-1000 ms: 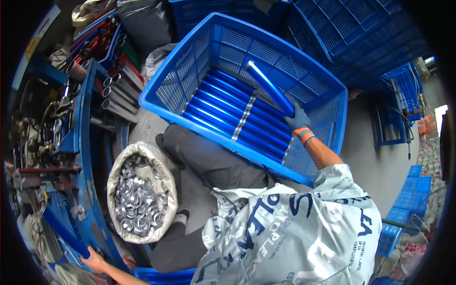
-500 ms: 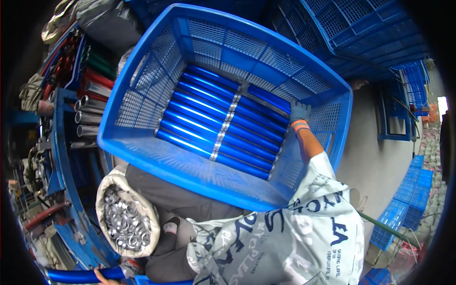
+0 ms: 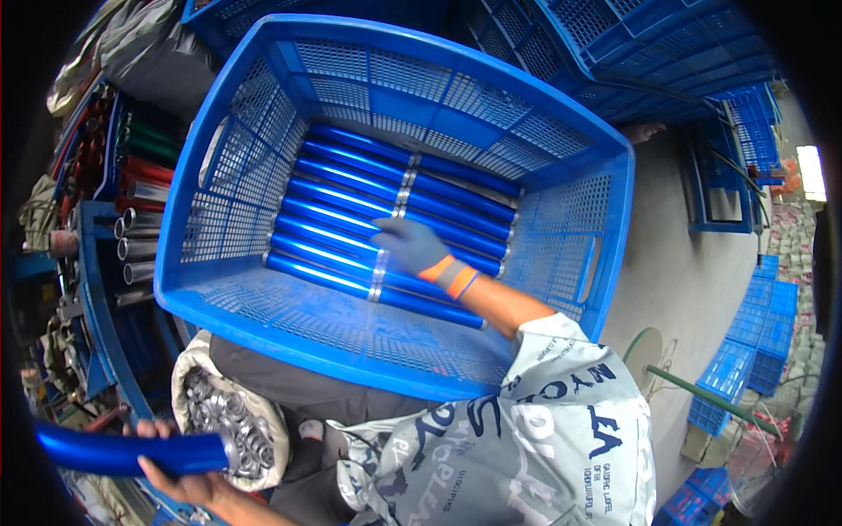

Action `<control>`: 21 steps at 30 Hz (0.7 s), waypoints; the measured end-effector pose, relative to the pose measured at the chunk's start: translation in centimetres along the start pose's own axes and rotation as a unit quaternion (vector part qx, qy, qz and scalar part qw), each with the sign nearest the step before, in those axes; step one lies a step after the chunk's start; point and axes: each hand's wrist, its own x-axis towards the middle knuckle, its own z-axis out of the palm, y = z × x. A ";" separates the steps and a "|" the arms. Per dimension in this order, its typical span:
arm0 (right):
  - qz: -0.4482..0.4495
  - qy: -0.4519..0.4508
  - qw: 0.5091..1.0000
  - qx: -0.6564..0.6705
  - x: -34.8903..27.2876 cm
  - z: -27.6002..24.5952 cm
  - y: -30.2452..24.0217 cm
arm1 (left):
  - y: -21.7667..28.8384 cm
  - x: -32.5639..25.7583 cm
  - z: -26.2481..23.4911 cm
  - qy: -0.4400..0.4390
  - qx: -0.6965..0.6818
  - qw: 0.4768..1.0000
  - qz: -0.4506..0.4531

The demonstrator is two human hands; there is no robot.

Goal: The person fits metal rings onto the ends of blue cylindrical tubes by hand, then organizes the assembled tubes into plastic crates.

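My left hand (image 3: pixel 180 469), bare, is closed around a shiny blue metal tube (image 3: pixel 132 451) at the lower left; the tube's silver end lies over the edge of a cloth sack (image 3: pixel 279 419). My right hand (image 3: pixel 412 247), in a grey-blue glove with an orange-banded cuff, hovers over the middle of a big blue plastic basket (image 3: pixel 399 364). Its fingers point left, somewhat blurred and apart, with nothing seen in them. Beneath it, blue tubes (image 3: pixel 329 226) with silver ends lie side by side in two columns on the basket floor.
The sack beside my legs holds many silver metal rings (image 3: pixel 215 408). At the left, a blue rack (image 3: pixel 103 289) carries silver, red and green tubes (image 3: pixel 140 245). Blue crates (image 3: pixel 649 53) are stacked behind the basket, and more crates (image 3: pixel 745 351) stand at the far right.
My right hand has left the basket's right side and moved left over the middle of the tubes. My left hand has raised the blue tube further into view, toward the sack.
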 end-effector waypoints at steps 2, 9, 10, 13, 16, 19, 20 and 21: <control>-0.092 -0.127 0.977 0.146 -2.4 0.5 -12.9 | -3.6 0.5 5.2 -0.093 -0.124 0.988 -0.019; -0.197 -0.211 0.926 0.243 -4.9 1.5 -21.1 | -12.9 -2.2 17.1 -0.140 0.208 0.968 -0.017; -0.109 -0.121 0.981 0.101 -5.2 1.2 -18.1 | -13.0 -1.6 16.0 -0.143 0.278 0.950 0.000; -0.022 -0.036 0.999 -0.001 -4.4 2.7 -6.9 | -14.8 0.0 9.8 -0.092 0.407 0.909 0.015; 0.025 -0.066 0.964 -0.256 -4.0 6.3 1.4 | -17.9 1.6 5.8 -0.019 0.500 0.865 0.026; 0.035 -0.154 0.924 -0.348 -1.1 12.4 5.0 | -19.7 2.9 6.0 0.027 0.529 0.845 0.066; 0.034 -0.167 0.924 -0.342 -1.1 15.8 6.4 | -20.1 3.2 5.1 0.019 0.574 0.814 0.086; 0.018 -0.171 0.915 -0.364 0.0 17.6 7.7 | -20.7 3.7 5.3 0.019 0.576 0.811 0.095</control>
